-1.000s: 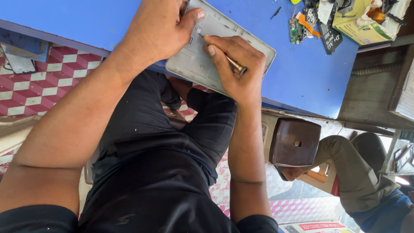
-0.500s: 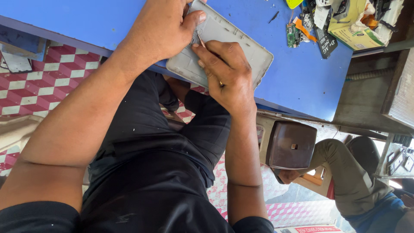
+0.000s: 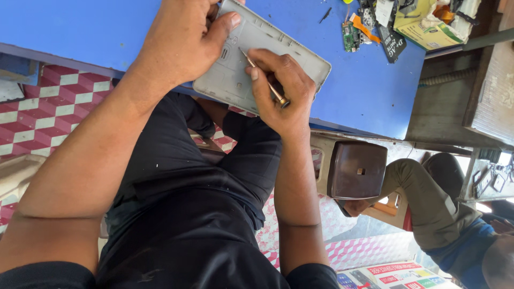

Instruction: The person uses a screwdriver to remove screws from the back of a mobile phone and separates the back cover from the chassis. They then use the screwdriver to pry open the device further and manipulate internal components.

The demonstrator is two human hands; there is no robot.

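At upper centre of the frame, the flat grey plastic tablet back cover (image 3: 257, 64) overhangs the blue bench (image 3: 80, 27) edge. The left hand (image 3: 184, 37) clamps its left end; the right hand (image 3: 284, 93) pinches a slim brass-tipped screwdriver (image 3: 265, 80), tip slanting up-left onto the cover.

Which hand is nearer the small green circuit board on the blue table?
Right. The right hand, holding a screwdriver on the grey panel, lies closer to the circuit board; the left hand grips the panel's far side.
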